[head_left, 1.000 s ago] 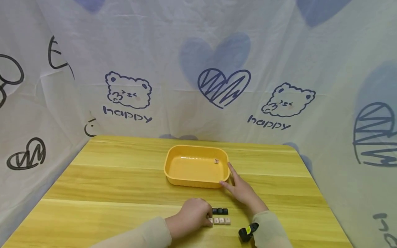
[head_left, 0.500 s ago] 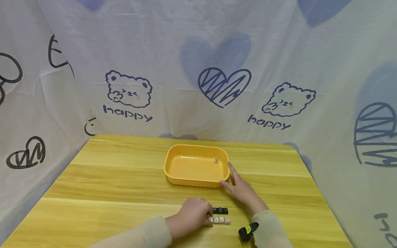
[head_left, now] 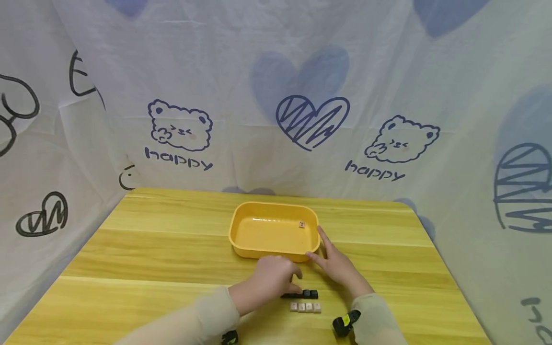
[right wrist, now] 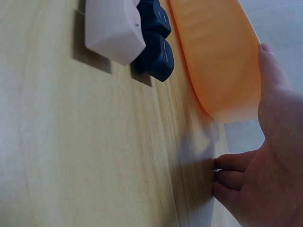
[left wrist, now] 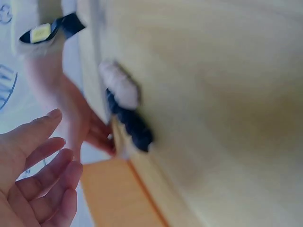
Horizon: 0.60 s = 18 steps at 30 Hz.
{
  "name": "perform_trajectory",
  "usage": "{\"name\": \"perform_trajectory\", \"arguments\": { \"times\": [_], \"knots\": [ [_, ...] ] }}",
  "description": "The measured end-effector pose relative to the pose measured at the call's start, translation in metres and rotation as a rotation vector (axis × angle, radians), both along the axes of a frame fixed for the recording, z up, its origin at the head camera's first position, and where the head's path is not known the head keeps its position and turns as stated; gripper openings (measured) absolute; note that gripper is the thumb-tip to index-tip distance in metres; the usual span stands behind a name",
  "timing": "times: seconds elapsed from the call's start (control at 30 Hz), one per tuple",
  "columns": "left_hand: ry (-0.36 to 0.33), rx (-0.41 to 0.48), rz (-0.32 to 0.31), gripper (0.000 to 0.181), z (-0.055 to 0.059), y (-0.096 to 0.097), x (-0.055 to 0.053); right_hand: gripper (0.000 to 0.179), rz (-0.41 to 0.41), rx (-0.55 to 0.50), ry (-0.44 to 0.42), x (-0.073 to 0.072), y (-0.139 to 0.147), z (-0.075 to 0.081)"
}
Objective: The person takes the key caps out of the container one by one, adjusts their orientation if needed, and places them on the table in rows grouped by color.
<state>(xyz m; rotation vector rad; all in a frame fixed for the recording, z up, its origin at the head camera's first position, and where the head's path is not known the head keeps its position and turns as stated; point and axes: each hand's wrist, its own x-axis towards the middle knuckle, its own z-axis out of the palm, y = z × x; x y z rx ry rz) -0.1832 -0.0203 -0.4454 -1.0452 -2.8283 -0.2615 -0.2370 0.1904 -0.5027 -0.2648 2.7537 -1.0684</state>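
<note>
Over the left end of the row of black keycaps (head_left: 306,294) hovers my left hand (head_left: 272,277), thumb and index finger apart. In the left wrist view that hand's fingers are loosely bent, with nothing between them. A row of pale keycaps (head_left: 305,307) lies just nearer to me than the black ones. My right hand (head_left: 338,268) spans the front right corner of the yellow tray (head_left: 268,253), its thumb touching the rim and its fingers stretched along the right side. One small pale keycap (head_left: 302,224) with a printed mark lies inside the tray.
The wooden table (head_left: 151,249) reaches back to a white printed cloth (head_left: 246,143) hanging behind it. Black wrist straps (head_left: 345,323) are on the sleeves. The tray stands just beyond the keycap rows.
My left hand has let go of the left end of the pale row and moved away from me, over the black row. The right hand and the tray have stayed put.
</note>
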Motion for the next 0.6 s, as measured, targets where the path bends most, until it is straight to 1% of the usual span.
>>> {"name": "perform_trajectory", "arguments": {
  "times": [0.03, 0.1, 0.17, 0.3, 0.4, 0.53, 0.6],
  "knots": [
    [0.021, -0.001, 0.007, 0.027, 0.003, 0.0, -0.003, 0.09, -0.002, 0.001, 0.004, 0.0, 0.0, 0.0],
    [0.034, 0.019, 0.019, 0.028, 0.008, -0.001, -0.01, 0.088, -0.004, 0.003, 0.006, 0.0, 0.0, 0.0],
    [0.033, 0.044, 0.023, 0.029, 0.012, -0.002, -0.017, 0.087, -0.005, 0.006, 0.002, 0.0, -0.001, 0.001],
    [0.008, 0.074, 0.03, 0.031, 0.018, -0.006, -0.035, 0.087, -0.009, 0.007, -0.006, 0.0, -0.002, 0.003],
    [0.002, 0.057, 0.036, 0.031, 0.018, -0.009, -0.048, 0.087, -0.011, 0.005, -0.014, 0.0, -0.002, 0.003],
    [0.011, 0.005, 0.053, 0.034, 0.021, -0.009, -0.061, 0.086, -0.009, 0.005, -0.02, -0.001, -0.002, 0.002],
    [-0.001, -0.028, 0.066, 0.035, 0.022, -0.008, -0.068, 0.085, -0.007, 0.004, -0.021, -0.001, -0.002, 0.001]
  ]
}}
